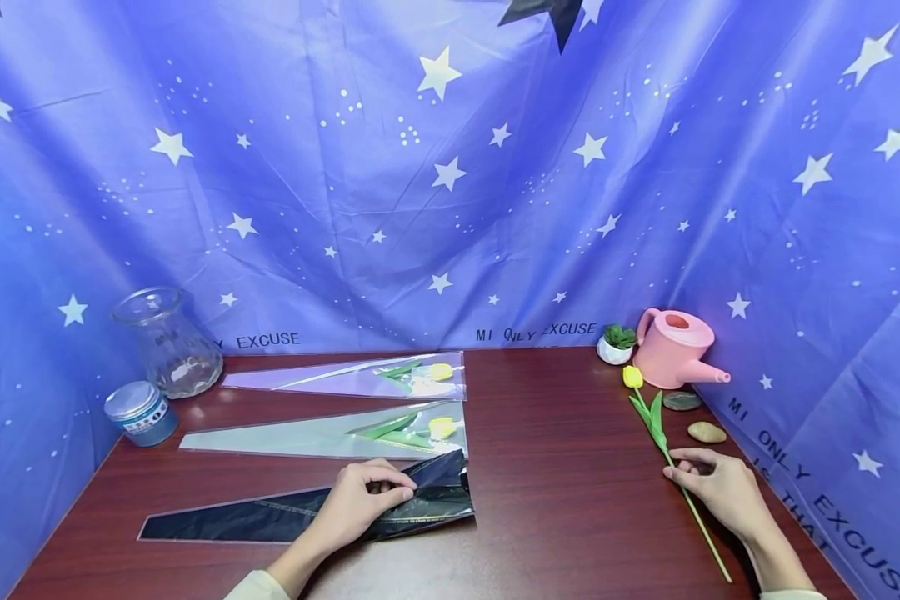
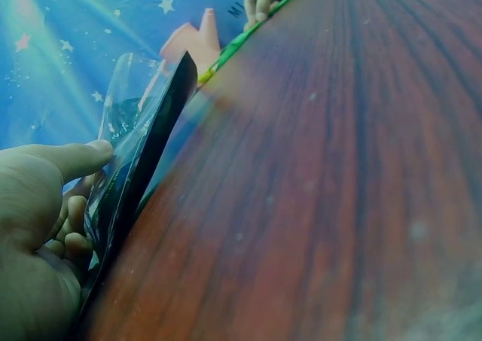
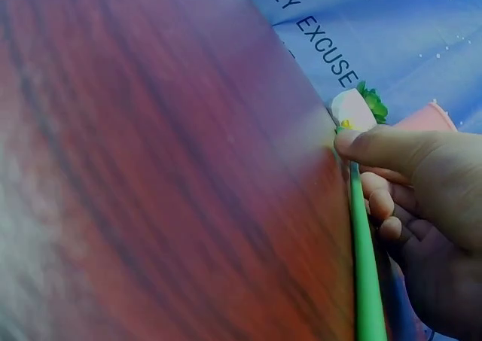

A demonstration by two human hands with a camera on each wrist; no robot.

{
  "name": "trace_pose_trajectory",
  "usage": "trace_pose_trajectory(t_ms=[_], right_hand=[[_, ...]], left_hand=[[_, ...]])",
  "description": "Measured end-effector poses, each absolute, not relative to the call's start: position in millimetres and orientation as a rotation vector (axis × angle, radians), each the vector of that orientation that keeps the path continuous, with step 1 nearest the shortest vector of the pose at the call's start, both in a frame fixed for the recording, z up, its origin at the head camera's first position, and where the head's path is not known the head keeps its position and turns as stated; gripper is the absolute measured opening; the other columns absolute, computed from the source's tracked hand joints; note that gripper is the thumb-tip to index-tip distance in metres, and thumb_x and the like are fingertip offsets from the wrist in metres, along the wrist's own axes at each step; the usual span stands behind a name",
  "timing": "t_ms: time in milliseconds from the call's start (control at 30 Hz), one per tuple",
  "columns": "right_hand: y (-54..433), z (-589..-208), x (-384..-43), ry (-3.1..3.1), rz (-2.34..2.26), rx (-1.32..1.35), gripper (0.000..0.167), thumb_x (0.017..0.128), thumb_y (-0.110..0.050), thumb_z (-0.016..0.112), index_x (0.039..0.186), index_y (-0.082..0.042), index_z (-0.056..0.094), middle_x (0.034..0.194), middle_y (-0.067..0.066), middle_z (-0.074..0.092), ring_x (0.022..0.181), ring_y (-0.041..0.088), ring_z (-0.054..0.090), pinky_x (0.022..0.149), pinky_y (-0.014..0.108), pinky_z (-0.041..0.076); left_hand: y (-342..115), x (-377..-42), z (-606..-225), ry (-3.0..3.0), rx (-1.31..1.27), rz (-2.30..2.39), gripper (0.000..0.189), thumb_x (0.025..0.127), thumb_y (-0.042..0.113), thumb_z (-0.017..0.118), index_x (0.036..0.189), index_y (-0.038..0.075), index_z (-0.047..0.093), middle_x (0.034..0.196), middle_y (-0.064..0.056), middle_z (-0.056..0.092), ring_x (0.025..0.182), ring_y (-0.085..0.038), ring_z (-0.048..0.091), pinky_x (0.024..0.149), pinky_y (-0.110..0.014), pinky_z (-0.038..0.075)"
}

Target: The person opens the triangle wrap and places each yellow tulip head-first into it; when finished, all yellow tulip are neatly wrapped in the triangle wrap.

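Note:
Near the front of the table, my left hand pinches the upper layer of a black flower sleeve close to its wide end. In the left wrist view that clear and black film stands lifted beside the thumb. Over on the right, my right hand pinches the green stem of a yellow artificial tulip between thumb and fingers; its bloom points away from me. Behind the black sleeve lie a grey sleeve and a purple sleeve, each with a yellow tulip inside.
A glass vase and a blue jar with a silver lid stand at the left. Back right are a pink watering can, a small potted succulent, a dark stone and a tan stone. Starry blue cloth surrounds the table.

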State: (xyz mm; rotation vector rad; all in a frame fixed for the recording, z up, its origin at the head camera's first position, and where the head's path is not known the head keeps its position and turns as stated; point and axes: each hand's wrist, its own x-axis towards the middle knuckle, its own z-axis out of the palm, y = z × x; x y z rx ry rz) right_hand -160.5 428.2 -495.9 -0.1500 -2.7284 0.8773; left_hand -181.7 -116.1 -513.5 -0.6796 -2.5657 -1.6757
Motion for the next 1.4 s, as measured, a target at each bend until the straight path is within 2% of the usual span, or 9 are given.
trace_pose_trajectory(t_ms=[300,533,700,867,1000,1167,1400], right_hand=[[425,-495,-160,-2.686,0.688,-0.083,0.015,0.082,-0.019,0.084,0.094,-0.01,0.082,0.072,-0.01,0.067,0.061,-0.008,0.051,0.058,0.02,0.039],[417,-488,-160,-2.623,0.812,-0.134,0.014,0.085,-0.014,0.08,0.098,-0.009,0.082,0.075,-0.011,0.071,0.066,-0.01,0.054,0.06,0.014,0.041],[398,-475,-166,-2.471,1.198,-0.126,0.023,0.091,-0.011,0.078,0.109,0.004,0.077,0.075,-0.017,0.068,0.063,-0.004,0.057,0.056,0.016,0.047],[371,-464,-171,-2.229,1.583,-0.025,0.024,0.091,0.002,0.074,0.11,0.016,0.07,0.076,-0.012,0.074,0.057,0.005,0.062,0.054,0.022,0.052],[349,-462,-173,-2.003,1.882,0.088,0.014,0.091,0.012,0.069,0.104,0.011,0.073,0.081,-0.005,0.078,0.063,0.006,0.07,0.059,0.023,0.057],[322,-464,-174,-1.828,2.128,0.155,0.022,0.092,0.016,0.063,0.1,0.001,0.076,0.086,0.0,0.079,0.07,0.009,0.074,0.065,0.025,0.061],[286,-472,-171,-1.616,2.378,0.248,0.025,0.095,0.017,0.058,0.099,-0.001,0.075,0.088,0.007,0.079,0.075,0.015,0.076,0.07,0.028,0.063]], left_hand=[[-117,-180,-513,-2.544,-0.701,-1.673,0.004,0.089,0.028,0.081,0.093,0.026,0.083,0.087,0.007,0.074,0.061,0.001,0.049,0.055,-0.019,0.044],[-116,-180,-514,-2.544,-0.704,-1.656,0.004,0.089,0.029,0.081,0.093,0.028,0.082,0.088,0.008,0.075,0.062,0.002,0.052,0.055,-0.019,0.045],[-117,-180,-514,-2.541,-0.702,-1.676,0.005,0.089,0.03,0.081,0.093,0.027,0.083,0.089,0.008,0.075,0.062,0.001,0.051,0.056,-0.019,0.045],[-117,-181,-514,-2.545,-0.7,-1.675,0.005,0.089,0.031,0.081,0.093,0.028,0.082,0.088,0.008,0.075,0.063,0.001,0.052,0.057,-0.019,0.045],[-117,-181,-514,-2.553,-0.69,-1.677,0.005,0.089,0.031,0.081,0.093,0.028,0.082,0.088,0.008,0.075,0.063,0.001,0.052,0.057,-0.019,0.045],[-117,-181,-514,-2.569,-0.677,-1.673,0.005,0.089,0.029,0.081,0.093,0.027,0.083,0.088,0.007,0.075,0.063,0.001,0.052,0.057,-0.019,0.045],[-115,-181,-511,-2.603,-0.662,-1.647,0.004,0.088,0.027,0.082,0.092,0.027,0.083,0.087,0.008,0.074,0.063,0.001,0.053,0.057,-0.019,0.046]])
